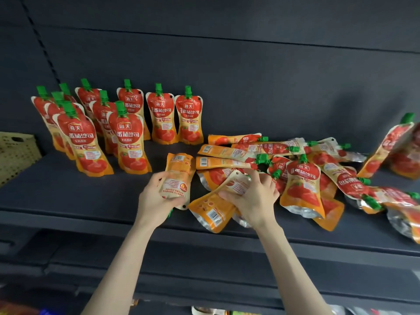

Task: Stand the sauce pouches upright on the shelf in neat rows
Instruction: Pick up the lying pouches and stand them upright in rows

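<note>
Head view, hands each gripping a pouch: left hand (154, 196), right hand (254, 198).

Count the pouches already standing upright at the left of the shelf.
10 upright pouches: a far-left cluster of four, a file of three beside it, and a back row of three to the right. More may be hidden behind them.

Glossy plastic sauce pouches (302, 185), silvery foil bases; matt dark shelf (68, 192); woven basket (16, 151)
</note>
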Demonstrator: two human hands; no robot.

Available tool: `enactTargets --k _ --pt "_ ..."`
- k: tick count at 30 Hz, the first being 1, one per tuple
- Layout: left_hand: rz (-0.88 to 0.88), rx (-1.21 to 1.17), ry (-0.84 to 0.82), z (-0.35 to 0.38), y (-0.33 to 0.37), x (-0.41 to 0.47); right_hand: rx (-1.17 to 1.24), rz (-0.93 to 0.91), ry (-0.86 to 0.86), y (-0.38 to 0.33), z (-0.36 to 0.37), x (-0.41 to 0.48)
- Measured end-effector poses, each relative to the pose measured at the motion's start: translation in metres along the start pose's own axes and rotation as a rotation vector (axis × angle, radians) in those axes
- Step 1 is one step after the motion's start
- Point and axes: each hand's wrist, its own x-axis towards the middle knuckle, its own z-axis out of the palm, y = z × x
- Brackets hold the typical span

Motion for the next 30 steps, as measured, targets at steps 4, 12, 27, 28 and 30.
enactTargets --k 4,12,27,28,30 --pt "0.004 -0.068 0.074 -0.002 0.0 -0.003 0.217 -0.073 0.018 -0.002 -0.002 0.001" --pt "0.042 -0.141 0.237 -0.018 0.004 -0.006 0.408 0.002 -0.047 -0.014 -0.002 0.009" --pt "0.228 -0.402 0.406 -0.06 0.037 0.0 0.878 -0.16 0.03 -0.064 -0.005 0.014" --pt "0.255 -0.39 0.41 -0.065 0.04 0.005 0.881 -0.176 0.061 -0.07 -0.004 0.015" --pt "0.29 -0.379 0.408 -0.074 0.044 0.014 0.889 -0.182 0.084 -0.081 0.002 0.018"
